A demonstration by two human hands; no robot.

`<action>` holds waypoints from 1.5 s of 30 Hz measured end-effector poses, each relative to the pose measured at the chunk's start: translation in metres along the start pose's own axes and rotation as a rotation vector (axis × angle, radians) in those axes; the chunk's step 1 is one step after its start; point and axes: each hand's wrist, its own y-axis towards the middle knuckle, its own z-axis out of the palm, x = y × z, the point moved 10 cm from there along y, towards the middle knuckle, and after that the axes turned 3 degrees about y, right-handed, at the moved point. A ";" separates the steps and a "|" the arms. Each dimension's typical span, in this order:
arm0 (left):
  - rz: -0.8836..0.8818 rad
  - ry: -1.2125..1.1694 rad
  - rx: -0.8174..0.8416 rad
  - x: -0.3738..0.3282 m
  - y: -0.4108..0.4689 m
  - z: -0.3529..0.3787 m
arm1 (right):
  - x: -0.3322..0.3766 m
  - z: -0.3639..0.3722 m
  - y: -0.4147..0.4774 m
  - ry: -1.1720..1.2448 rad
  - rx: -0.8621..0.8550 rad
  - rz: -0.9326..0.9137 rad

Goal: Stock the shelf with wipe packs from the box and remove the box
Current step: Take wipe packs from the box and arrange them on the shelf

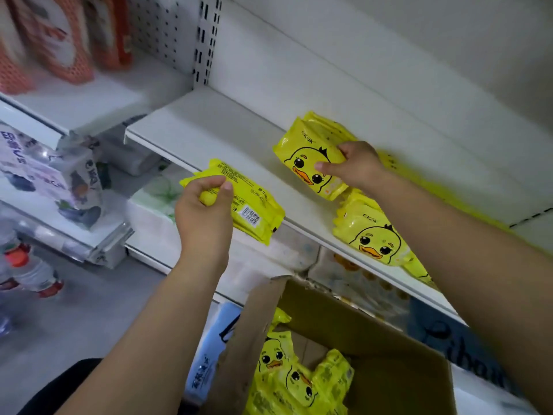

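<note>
Closest to me is the open cardboard box (pixel 389 339), below the white shelf (pixel 224 136), its flaps up and yellow duck-faced wipe packs (pixel 299 381) heaped loosely inside.

Above the box, my left hand (pixel 203 214) pinches one end of a wipe pack (pixel 251 202) between thumb and curled fingers. That pack is turned back-side up, barcode showing, and hangs across the shelf's front edge.

Farther in on the shelf, my right hand (pixel 356 169) grips a second pack (pixel 308 166), thumb on the duck's face and fingers curled round its upper edge. It tilts on the shelf board with more yellow packs just behind it. Whether it rests on the board or is lifted clear, I cannot tell.

Right of that hand, nearer the shelf's front edge, another duck pack (pixel 377 238) lies face up on top of other yellow packs.

Under the shelf, left of the box, stands a blue-and-white pack (pixel 209 363). Left of the shelf, a neighbouring bay holds blurred orange packages (pixel 59 40) up high, and bottles with orange caps (pixel 21 265) lie low down.
</note>
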 end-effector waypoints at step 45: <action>-0.259 0.268 0.953 0.036 -0.143 0.093 | -0.066 0.029 -0.233 0.722 -0.278 0.256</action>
